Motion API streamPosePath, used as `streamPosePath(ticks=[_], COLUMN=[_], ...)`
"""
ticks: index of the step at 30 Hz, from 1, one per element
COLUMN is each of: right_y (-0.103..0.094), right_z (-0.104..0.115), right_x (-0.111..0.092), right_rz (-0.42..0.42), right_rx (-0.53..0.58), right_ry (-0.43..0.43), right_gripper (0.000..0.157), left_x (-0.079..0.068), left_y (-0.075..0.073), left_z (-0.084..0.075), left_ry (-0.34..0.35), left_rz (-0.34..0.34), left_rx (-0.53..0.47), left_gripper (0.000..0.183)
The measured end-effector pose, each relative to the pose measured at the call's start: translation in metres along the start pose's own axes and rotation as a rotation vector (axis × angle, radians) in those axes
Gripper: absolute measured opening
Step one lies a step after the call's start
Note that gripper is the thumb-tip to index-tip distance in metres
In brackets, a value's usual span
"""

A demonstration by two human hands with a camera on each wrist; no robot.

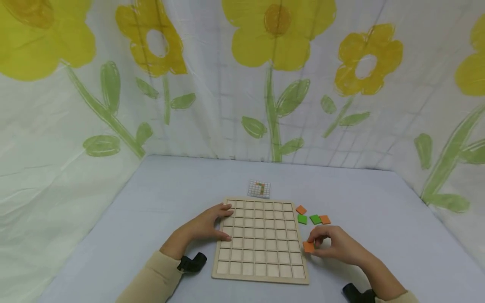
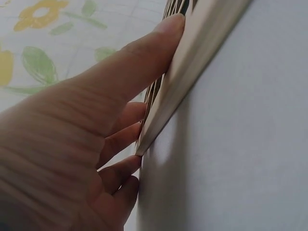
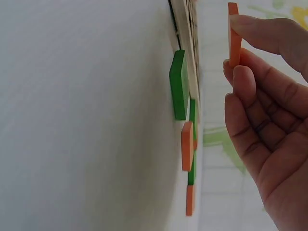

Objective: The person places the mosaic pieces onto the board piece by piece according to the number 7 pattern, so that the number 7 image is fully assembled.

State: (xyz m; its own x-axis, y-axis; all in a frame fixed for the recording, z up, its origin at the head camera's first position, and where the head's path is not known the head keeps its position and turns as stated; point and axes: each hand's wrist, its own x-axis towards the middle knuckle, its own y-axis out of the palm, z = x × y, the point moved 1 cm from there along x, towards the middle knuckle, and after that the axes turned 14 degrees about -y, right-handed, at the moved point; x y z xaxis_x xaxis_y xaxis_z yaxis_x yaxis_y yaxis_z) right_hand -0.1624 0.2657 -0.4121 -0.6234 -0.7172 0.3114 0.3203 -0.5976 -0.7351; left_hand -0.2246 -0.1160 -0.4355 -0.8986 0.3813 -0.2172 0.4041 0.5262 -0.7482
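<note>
A wooden grid board (image 1: 261, 280) with square cells lies on the table between the hands, its cells bare. My left hand (image 1: 206, 225) rests along its left edge, the thumb on the frame and the other fingers spread farther up. Up close in the left wrist view, the left hand's thumb (image 2: 144, 60) touches the rim. Beside the board's right edge, my right hand (image 1: 333, 244) pinches an orange square tile (image 1: 308, 247) between thumb and fingers. The right wrist view has this orange tile (image 3: 234, 41) raised above the table, with a green tile (image 3: 179, 86) lying lower down.
Right of the board lie an orange tile (image 1: 301, 209), a green tile (image 1: 302, 219), another green tile (image 1: 315, 219) and an orange one (image 1: 325, 219). A small card (image 1: 259, 189) with a printed grid pattern sits behind the board. A flowered curtain (image 1: 212, 105) hangs beyond the table.
</note>
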Motion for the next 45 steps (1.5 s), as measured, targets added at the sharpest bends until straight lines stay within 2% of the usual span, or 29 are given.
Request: streamPosePath(ticks=[6, 14, 23, 36, 45], right_y=[-0.001, 0.008, 0.018, 0.038, 0.049], right_z=[0.003, 0.009, 0.004, -0.006, -0.018], right_x=[0.023, 0.063, 0.105, 0.148, 0.163], right_rz=[0.013, 0.001, 0.008, -0.014, -0.036], right_rx=[-0.022, -0.010, 0.027, 0.036, 0.076], right_ry=[0.022, -0.042, 0.010, 0.062, 0.121], right_gripper=[0.016, 0.016, 0.017, 0.016, 0.018], left_x=[0.003, 0.001, 0.002, 0.002, 0.001], left_y=[0.002, 0.001, 0.001, 0.001, 0.000], left_z=[0.001, 0.003, 0.004, 0.006, 0.006], left_ry=[0.005, 0.008, 0.023, 0.035, 0.036], left_rz=[-0.016, -0.016, -0.023, -0.006, 0.002], left_rx=[-0.001, 0.010, 0.008, 0.008, -0.010], left_gripper=[0.081, 0.081, 0.080, 0.080, 0.079])
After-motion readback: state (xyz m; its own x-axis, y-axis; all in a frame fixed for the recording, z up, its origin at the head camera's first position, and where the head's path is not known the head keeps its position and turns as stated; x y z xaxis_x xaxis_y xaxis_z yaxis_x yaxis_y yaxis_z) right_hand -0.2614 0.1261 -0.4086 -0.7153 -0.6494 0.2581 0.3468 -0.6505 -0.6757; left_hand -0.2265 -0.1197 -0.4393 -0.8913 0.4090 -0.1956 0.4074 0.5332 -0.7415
